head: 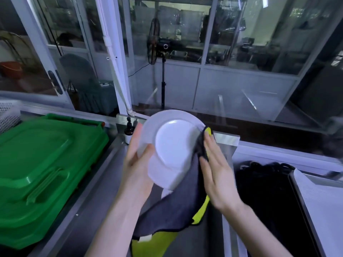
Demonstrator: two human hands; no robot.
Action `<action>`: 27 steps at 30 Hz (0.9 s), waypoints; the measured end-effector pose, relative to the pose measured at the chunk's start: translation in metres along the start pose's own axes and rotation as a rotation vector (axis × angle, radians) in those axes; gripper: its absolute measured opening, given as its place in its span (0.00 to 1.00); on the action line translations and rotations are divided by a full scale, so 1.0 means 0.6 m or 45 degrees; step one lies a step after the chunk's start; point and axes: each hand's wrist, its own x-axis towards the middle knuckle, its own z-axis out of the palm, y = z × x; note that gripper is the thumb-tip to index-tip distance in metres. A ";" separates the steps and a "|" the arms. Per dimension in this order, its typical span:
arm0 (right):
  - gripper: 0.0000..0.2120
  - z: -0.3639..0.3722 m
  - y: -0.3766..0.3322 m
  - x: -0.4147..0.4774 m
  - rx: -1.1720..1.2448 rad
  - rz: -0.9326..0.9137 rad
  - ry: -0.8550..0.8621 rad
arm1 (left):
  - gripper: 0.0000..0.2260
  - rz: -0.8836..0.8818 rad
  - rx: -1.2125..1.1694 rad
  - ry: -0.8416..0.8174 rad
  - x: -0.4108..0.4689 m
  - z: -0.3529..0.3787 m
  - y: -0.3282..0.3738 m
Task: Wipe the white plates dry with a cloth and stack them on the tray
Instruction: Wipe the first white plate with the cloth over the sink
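- Head view: the white plate (172, 143) is in the air over the steel counter (89, 201), between the two hands, and it touches nothing else.
- The plate is tilted, with its underside and foot ring turned toward the camera. Its lower edge is blurred, so I cannot tell exactly where it ends.
- The left hand (137, 164) grips the plate at its left rim. The thumb lies over the near face and the fingers go behind the rim.
- The right hand (217, 169) has straight fingers and presses a grey and yellow-green cloth (178, 206) flat on the right rim. The rest of the cloth hangs down under the plate.
- I judge the step as wiping the underside. No plate is seen on the visible part of the tray (321, 204).
- The tray lies low and to the right of both hands, well apart from the plate. The right hand is nearer to it, but the left hand is the one that carries the plate.
- So the plate probably has to cross in front of the body to the right, or pass to the right hand.
- A green plastic lid (37, 164) lies to the left, and a small pump bottle (128, 133) stands behind the left hand.
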 end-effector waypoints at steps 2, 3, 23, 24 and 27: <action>0.24 0.018 -0.019 -0.033 -0.105 -0.278 -0.066 | 0.24 -0.003 -0.064 -0.025 0.002 0.009 -0.001; 0.24 0.028 -0.030 -0.035 -0.132 -0.393 -0.115 | 0.24 -0.010 -0.100 -0.058 0.001 0.018 -0.005; 0.22 0.024 -0.035 0.046 -0.243 0.005 -0.086 | 0.22 -0.076 -0.040 0.021 -0.003 0.022 -0.030; 0.23 0.018 -0.026 0.049 -0.274 0.032 -0.084 | 0.22 -0.094 -0.060 0.019 0.000 0.018 -0.031; 0.22 -0.002 -0.017 0.013 -0.105 0.053 -0.082 | 0.22 -0.116 -0.083 0.031 0.009 0.003 -0.026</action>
